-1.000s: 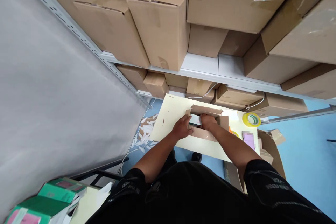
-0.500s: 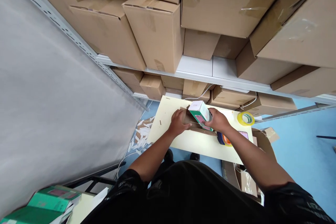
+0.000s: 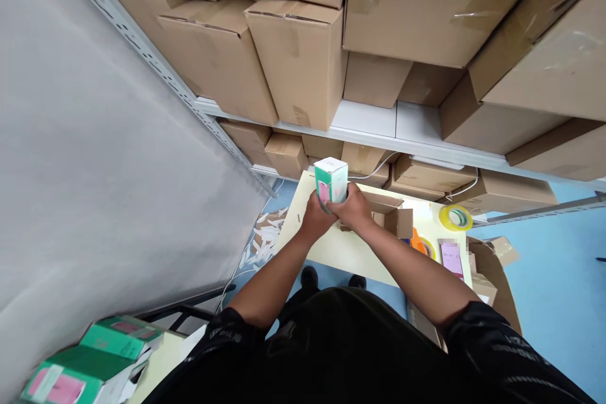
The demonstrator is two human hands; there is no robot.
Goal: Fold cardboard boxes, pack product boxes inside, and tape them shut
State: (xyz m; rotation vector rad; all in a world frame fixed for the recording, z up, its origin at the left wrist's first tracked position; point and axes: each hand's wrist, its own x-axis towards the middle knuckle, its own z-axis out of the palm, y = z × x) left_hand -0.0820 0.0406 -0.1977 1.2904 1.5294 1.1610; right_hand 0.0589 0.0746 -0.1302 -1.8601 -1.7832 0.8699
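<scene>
I hold a small green, white and pink product box [image 3: 331,181] upright above the pale yellow table [image 3: 350,252]. My left hand [image 3: 314,218] grips its lower left side. My right hand [image 3: 356,209] wraps its lower right side. Just to the right of my hands lies an open brown cardboard box [image 3: 391,214] on the table, its flaps up.
A roll of yellow tape [image 3: 454,217] and an orange tape dispenser [image 3: 419,243] sit at the table's right end. Large cardboard cartons [image 3: 293,57] fill the metal shelves behind. More green boxes [image 3: 89,360] lie at the lower left. White scraps [image 3: 265,233] litter the blue floor.
The green box came out of the brown cardboard box, rose and moved left. It now stands upright in both hands; earlier my left hand rested on the cardboard box.
</scene>
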